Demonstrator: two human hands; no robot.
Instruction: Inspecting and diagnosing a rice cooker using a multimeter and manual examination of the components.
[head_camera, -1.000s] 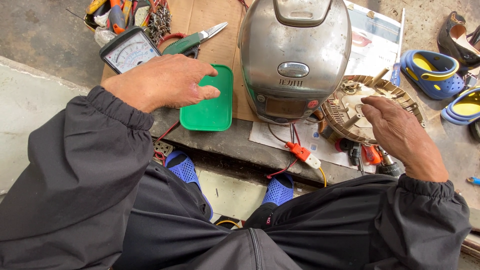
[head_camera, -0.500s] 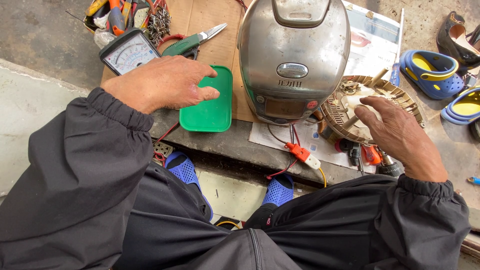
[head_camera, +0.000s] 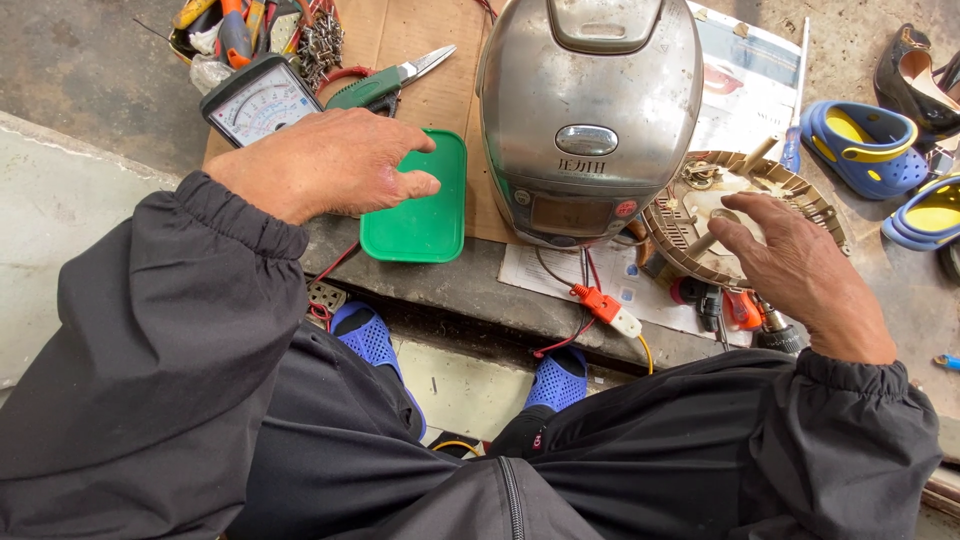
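A silver rice cooker (head_camera: 590, 110) stands on brown cardboard on a concrete ledge. My left hand (head_camera: 325, 160) rests palm down over the left edge of a green plastic tray (head_camera: 425, 215), fingers loosely spread and holding nothing. My right hand (head_camera: 795, 265) hovers with curled, parted fingers over a round metal base plate (head_camera: 680, 235) lying to the right of the cooker. Nothing is gripped in it. Red and black wires with an orange connector (head_camera: 600, 303) hang from the cooker's front over the ledge.
An analog multimeter (head_camera: 258, 100), green-handled pliers (head_camera: 385, 85) and a box of tools (head_camera: 250, 25) lie at the back left. Blue sandals (head_camera: 865, 135) sit at the right. Screwdrivers (head_camera: 735, 308) lie under my right hand. My feet wear blue clogs (head_camera: 370, 335) below the ledge.
My right hand has drifted slightly over the metal base plate. My left hand has stayed on the green tray.
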